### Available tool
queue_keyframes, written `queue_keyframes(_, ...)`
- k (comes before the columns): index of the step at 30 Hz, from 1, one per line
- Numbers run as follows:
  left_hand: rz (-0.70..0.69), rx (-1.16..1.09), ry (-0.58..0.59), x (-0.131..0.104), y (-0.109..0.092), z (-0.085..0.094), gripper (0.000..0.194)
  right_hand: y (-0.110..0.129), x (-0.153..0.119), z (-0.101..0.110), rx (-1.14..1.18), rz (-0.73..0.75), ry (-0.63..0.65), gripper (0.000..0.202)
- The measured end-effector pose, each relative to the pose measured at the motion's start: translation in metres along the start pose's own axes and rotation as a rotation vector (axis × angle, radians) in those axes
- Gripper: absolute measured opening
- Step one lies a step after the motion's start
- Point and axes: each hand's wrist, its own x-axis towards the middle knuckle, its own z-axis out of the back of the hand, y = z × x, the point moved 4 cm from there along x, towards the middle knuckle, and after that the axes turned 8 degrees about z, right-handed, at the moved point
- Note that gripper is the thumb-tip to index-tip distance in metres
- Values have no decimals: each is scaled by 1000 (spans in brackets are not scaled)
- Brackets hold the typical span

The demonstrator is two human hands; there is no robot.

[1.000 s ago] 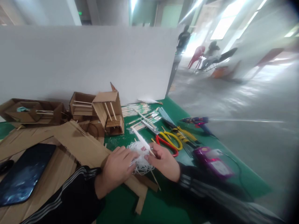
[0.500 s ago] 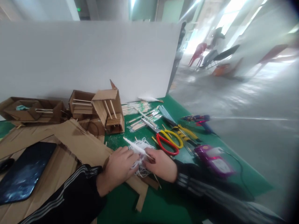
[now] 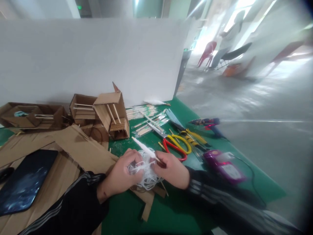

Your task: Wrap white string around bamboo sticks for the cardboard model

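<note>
My right hand (image 3: 171, 169) is closed on a thin stick wound with white string (image 3: 144, 147), which points up and to the left. Beneath it lies a loose tangle of white string (image 3: 149, 178). My left hand (image 3: 123, 171) is closed on strands of this tangle, thumb and fingers curled round them. Just beyond the right hand rest scissors (image 3: 174, 147) with one red and one yellow handle. Cut cardboard strips (image 3: 146, 202) lie partly under the tangle.
Cardboard boxes with sticks (image 3: 111, 114) stand at back left, before a white panel (image 3: 93, 55). A dark tablet (image 3: 26, 179) lies on cardboard at left. Wrapped chopsticks (image 3: 144, 112), yellow-handled pliers (image 3: 198, 138), a glue gun (image 3: 210, 125) and a purple device (image 3: 225, 166) are on the green table.
My left hand has drawn back slightly and turned, now gripping a bunch of string strands. The wound stick has shifted a little right with my right hand. A person in the background has moved.
</note>
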Motion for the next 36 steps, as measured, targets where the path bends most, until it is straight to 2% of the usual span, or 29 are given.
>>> queue_keyframes(3, 83, -132, 6, -1, 5, -1, 15, -2, 1, -1, 108, -28, 31, 18)
queue_keyframes(7, 228, -274, 73, 0, 14, -5, 10, -8, 3, -3, 266, -87, 55, 18)
queue_keyframes(10, 285, -298, 63, 1, 18, -6, 10, -10, 3, -5, 376, -117, 59, 25)
queue_keyframes(15, 297, -242, 5, 0, 18, -7, 16, -4, 1, -10, 580, -82, 117, 37)
queue_keyframes(18, 292, -201, 14, -1, 18, -8, 19, -3, 1, -13, 523, -91, 120, 41)
queue_keyframes(20, 291, -202, 15, 0, 18, -8, 22, -5, 1, -13, 417, -118, 93, 36)
queue_keyframes(25, 368, -411, 59, 1, 24, -10, 28, -7, 1, -10, 272, -126, 85, 25)
queue_keyframes(31, 472, -700, 258, 1, 17, -6, 26, -6, 3, -6, 319, -105, 85, 19)
queue_keyframes(33, 457, -647, 291, 1, 12, 0, 23, -7, 4, -2, 323, -107, 62, 17)
queue_keyframes(36, 363, -333, 310, 1, 4, 7, 23, -8, 5, 1, 299, -118, 42, 15)
